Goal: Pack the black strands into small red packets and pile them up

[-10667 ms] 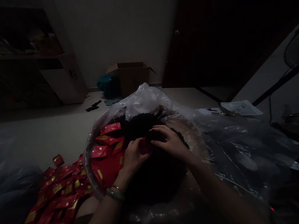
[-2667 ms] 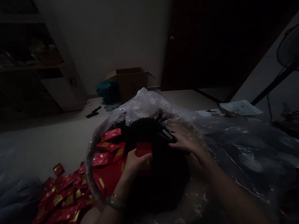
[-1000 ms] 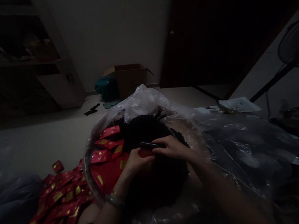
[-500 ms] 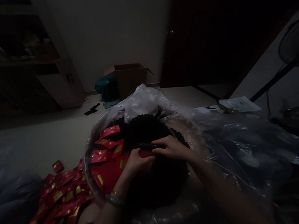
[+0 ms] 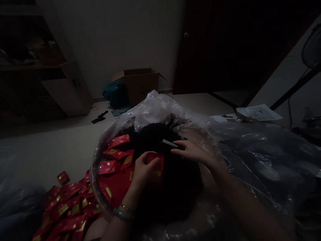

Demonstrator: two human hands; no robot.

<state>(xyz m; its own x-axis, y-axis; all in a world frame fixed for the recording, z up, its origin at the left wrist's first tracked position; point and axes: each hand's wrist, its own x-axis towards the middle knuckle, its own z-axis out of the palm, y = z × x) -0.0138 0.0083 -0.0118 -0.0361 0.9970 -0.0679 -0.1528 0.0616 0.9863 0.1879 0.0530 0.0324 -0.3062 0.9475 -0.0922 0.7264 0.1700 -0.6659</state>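
Observation:
My left hand [image 5: 143, 172] is closed on a red packet [image 5: 156, 171] with a yellow label, pinched between thumb and fingers. To its right, my right hand [image 5: 188, 150] grips a slim tool [image 5: 170, 143] whose pale, narrow side shows; its exact kind is unclear in the dim light. Both hands are above a heap of dark, loose, leaf-like material [image 5: 153, 135] in a round container lined with clear plastic [image 5: 154, 105]. Several red packets [image 5: 115, 154] lie at the left inside this container. The tool and the packet are apart.
Many more red packets [image 5: 69, 208] are piled outside the container at the left. A cardboard box [image 5: 142, 84] and a teal bag [image 5: 115, 94] stand by the wall. Clear plastic sheeting [image 5: 263, 155] spreads at the right, near a fan [image 5: 318, 46]. Shelves [image 5: 21, 68] rise at the back left.
My right hand has moved the tool up and right, away from the packet's top, and turned it so a pale side shows. More of the packet in my left hand is visible.

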